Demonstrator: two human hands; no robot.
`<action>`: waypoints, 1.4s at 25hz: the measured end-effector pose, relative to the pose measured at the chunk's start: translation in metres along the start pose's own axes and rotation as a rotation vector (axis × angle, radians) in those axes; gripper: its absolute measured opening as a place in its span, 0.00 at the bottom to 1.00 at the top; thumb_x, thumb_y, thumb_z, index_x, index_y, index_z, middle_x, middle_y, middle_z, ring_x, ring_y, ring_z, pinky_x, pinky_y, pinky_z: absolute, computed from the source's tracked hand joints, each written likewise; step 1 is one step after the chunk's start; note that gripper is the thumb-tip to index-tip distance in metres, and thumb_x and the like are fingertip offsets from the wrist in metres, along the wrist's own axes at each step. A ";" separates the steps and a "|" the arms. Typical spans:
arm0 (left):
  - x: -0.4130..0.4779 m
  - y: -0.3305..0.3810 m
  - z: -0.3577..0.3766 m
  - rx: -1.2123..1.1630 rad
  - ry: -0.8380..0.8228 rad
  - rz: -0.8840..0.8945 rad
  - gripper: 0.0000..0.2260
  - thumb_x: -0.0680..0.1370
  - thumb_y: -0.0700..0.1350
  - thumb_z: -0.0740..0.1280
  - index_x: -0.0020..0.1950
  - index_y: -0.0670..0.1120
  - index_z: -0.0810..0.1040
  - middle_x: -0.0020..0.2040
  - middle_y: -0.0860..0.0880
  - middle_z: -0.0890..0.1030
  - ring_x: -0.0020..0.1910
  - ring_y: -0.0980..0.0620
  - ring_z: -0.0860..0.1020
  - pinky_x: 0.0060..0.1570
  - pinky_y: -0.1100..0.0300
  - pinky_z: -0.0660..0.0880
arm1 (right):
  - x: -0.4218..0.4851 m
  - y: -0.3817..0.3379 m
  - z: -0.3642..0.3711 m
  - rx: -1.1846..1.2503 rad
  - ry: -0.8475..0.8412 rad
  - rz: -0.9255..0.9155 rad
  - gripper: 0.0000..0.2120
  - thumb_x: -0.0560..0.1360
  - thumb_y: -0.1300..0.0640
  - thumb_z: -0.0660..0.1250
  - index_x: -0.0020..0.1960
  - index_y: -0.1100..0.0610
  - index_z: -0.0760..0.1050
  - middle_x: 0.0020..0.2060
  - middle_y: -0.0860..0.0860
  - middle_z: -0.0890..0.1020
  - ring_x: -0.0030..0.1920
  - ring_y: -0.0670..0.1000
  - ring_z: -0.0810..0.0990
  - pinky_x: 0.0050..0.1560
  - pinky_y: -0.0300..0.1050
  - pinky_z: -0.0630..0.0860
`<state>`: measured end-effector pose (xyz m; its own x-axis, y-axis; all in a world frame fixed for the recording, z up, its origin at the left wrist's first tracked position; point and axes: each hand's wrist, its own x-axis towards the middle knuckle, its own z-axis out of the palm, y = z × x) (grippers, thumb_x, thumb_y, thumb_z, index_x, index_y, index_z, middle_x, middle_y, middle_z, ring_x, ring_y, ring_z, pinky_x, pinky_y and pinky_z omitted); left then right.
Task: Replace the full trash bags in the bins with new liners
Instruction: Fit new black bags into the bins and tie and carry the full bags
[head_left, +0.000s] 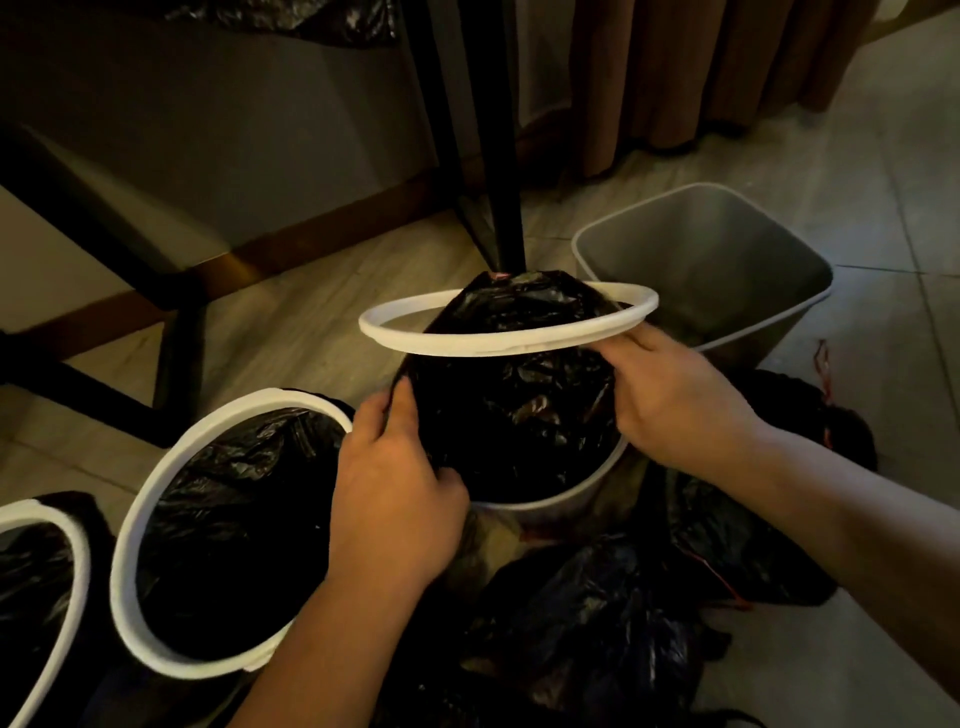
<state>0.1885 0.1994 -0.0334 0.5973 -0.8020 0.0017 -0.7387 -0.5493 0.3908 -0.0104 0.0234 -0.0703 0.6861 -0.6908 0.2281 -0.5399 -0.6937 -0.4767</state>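
A round white bin (561, 499) stands in the middle with a black liner (514, 410) bulging out of its top. A white retaining ring (467, 340) hovers tilted above the bin, around the liner's peak. My right hand (675, 400) grips the ring at its right side. My left hand (395, 488) holds the liner against the bin's left rim, fingers curled into the plastic. To the left, a second round bin (156, 530) has a black liner under its white ring. A third lined bin (57, 566) shows at the lower left edge.
An unlined grey square bin (769, 312) stands behind on the right. Full black trash bags (597, 623) lie heaped on the tile floor in front. Black table legs (498, 171) rise behind the middle bin, a chair (130, 234) sits at left, and curtains hang at the back.
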 end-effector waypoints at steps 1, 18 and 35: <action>0.000 -0.001 -0.003 -0.035 -0.043 -0.026 0.41 0.73 0.42 0.72 0.84 0.53 0.60 0.81 0.50 0.62 0.77 0.49 0.63 0.71 0.63 0.61 | -0.009 0.007 0.003 -0.032 0.089 -0.050 0.23 0.78 0.65 0.67 0.72 0.56 0.75 0.68 0.56 0.75 0.57 0.58 0.82 0.57 0.52 0.83; 0.006 -0.008 -0.008 -0.581 -0.201 -0.356 0.44 0.60 0.46 0.72 0.77 0.58 0.69 0.55 0.44 0.86 0.49 0.44 0.86 0.49 0.48 0.83 | 0.022 0.012 -0.015 0.773 0.090 0.708 0.20 0.69 0.72 0.76 0.50 0.50 0.83 0.50 0.52 0.85 0.50 0.52 0.86 0.49 0.53 0.86; -0.048 -0.026 0.049 -0.784 -0.080 -0.439 0.34 0.65 0.50 0.80 0.69 0.59 0.74 0.50 0.45 0.86 0.44 0.46 0.87 0.48 0.42 0.84 | -0.017 0.040 -0.008 1.157 0.250 0.968 0.15 0.72 0.70 0.76 0.55 0.57 0.84 0.51 0.55 0.87 0.46 0.52 0.89 0.38 0.41 0.84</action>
<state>0.1639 0.2403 -0.0891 0.7299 -0.5882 -0.3483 -0.0067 -0.5156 0.8568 -0.0476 0.0059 -0.0866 0.1441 -0.8685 -0.4743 0.0279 0.4827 -0.8753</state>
